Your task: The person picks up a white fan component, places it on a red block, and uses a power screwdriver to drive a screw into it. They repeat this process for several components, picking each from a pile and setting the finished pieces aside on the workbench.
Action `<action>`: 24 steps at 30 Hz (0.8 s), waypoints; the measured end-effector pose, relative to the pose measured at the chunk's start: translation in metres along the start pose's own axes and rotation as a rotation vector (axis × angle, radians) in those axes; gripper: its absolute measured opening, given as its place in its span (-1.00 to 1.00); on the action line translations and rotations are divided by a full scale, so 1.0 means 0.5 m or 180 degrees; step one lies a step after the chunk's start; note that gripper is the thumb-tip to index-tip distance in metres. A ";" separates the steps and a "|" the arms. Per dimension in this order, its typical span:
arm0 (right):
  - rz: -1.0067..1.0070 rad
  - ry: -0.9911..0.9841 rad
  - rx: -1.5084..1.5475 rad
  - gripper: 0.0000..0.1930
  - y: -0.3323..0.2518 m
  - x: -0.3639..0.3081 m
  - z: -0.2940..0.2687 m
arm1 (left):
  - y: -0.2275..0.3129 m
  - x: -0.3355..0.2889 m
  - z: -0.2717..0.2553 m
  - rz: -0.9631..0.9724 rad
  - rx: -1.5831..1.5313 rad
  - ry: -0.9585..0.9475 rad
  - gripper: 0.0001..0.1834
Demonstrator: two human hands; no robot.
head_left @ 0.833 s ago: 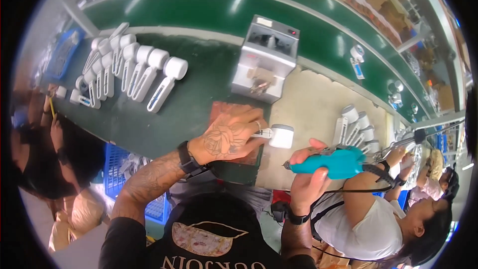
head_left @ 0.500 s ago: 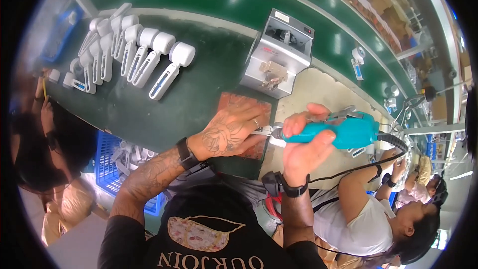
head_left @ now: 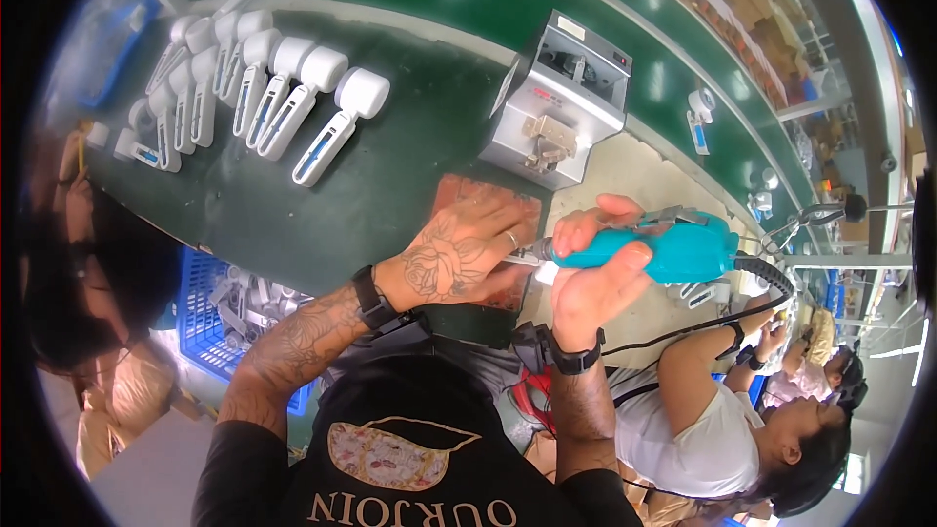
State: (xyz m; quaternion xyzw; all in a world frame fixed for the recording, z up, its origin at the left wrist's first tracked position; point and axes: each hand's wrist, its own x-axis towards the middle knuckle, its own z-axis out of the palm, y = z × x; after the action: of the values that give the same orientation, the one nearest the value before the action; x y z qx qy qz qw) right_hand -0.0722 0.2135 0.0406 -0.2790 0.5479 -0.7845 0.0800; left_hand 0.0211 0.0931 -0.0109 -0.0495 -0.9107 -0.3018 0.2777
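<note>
My right hand is closed around a teal electric screwdriver, which lies nearly level with its tip pointing left. At that tip, my left hand has its fingers closed on a white plastic part, mostly hidden by both hands. Beneath the left hand a reddish-brown pad rests on the green table. Whether the bit sits in a screw cannot be made out.
Beyond my hands stands a grey metal screw feeder. Several white round-headed handheld devices lie at the far left. A blue basket of parts is at lower left. A co-worker in white sits at right; another person is at left.
The view has shifted slightly. My hands keep the same grip, with the screwdriver still against the white part at the pad's right edge.
</note>
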 end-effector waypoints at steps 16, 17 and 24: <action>-0.0011 -0.0172 0.0019 -0.17 0.012 0.007 -0.010 | -0.011 0.001 0.002 -0.0025 -0.0527 -0.0047 -0.62; -0.0015 -0.0164 0.0015 -0.17 0.012 0.007 -0.011 | -0.011 0.002 0.002 -0.0053 -0.0670 -0.0058 -0.62; -0.0003 -0.0189 0.0045 -0.18 0.011 0.007 -0.008 | -0.001 0.004 -0.009 -0.0177 -0.0714 -0.0127 -0.66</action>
State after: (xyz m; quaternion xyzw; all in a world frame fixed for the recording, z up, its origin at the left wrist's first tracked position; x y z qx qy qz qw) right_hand -0.0782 0.2132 0.0361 -0.3019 0.5397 -0.7798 0.0978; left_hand 0.0213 0.0901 -0.0069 -0.0610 -0.8775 -0.4084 0.2438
